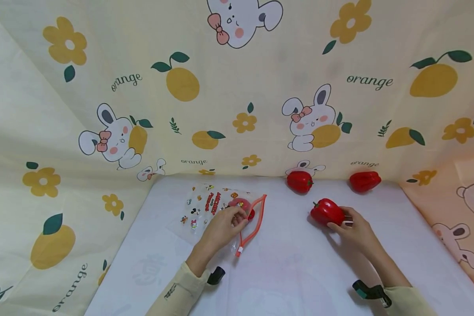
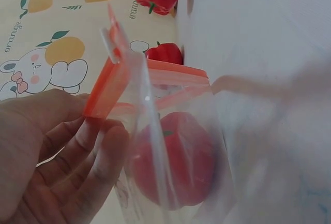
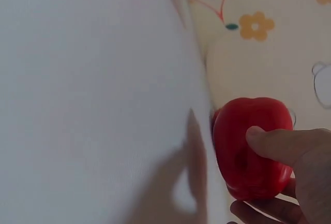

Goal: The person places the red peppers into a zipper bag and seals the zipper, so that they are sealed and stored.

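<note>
My right hand (image 1: 358, 230) holds a red bell pepper (image 1: 327, 212) above the white table, its green stem pointing left; in the right wrist view the thumb lies across the pepper's side. My left hand (image 1: 224, 226) pinches the orange zip edge (image 2: 106, 92) of a clear printed zip bag (image 1: 197, 210). The bag's mouth gapes to the right, toward the held pepper. Inside the bag lies another red bell pepper (image 2: 181, 164), partly covered by the left hand in the head view.
Two more red bell peppers stand at the table's back edge, one pepper (image 1: 299, 181) near the middle and one pepper (image 1: 364, 181) farther right. A patterned cloth (image 1: 237, 101) hangs behind the white table (image 1: 288, 272).
</note>
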Tool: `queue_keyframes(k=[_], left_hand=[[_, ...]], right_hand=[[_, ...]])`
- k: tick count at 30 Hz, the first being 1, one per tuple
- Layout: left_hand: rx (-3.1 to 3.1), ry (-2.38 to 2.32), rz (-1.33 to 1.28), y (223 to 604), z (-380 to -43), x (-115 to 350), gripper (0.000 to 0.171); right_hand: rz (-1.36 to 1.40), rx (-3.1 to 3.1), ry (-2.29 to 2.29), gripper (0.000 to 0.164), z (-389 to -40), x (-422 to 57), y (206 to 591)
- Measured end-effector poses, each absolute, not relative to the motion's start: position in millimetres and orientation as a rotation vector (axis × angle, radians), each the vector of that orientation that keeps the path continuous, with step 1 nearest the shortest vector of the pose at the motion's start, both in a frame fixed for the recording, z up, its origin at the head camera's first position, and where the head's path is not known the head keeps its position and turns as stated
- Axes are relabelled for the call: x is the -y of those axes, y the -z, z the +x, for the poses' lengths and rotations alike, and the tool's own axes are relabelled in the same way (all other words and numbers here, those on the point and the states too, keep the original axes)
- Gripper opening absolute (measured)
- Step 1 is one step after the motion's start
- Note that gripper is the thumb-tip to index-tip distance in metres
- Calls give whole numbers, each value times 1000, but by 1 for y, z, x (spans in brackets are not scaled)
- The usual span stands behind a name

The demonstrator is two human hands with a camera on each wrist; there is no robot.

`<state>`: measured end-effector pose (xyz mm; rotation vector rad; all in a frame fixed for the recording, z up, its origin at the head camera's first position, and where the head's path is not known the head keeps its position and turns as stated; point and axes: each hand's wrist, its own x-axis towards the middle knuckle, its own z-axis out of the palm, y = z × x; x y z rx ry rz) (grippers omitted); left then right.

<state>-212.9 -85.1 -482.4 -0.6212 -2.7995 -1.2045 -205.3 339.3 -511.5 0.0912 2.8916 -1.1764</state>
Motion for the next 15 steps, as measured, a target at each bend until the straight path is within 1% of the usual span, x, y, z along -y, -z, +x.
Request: queue_keyframes(k=[8,15], left_hand=[[2814,1195,-603,482,-213,84,10],[2814,1201,-599,481,-212,84,10]], right_hand=[[-78,-2945,1179,80,-200,-310,505],[-190,-2982,1192,76,-196,-289,502]])
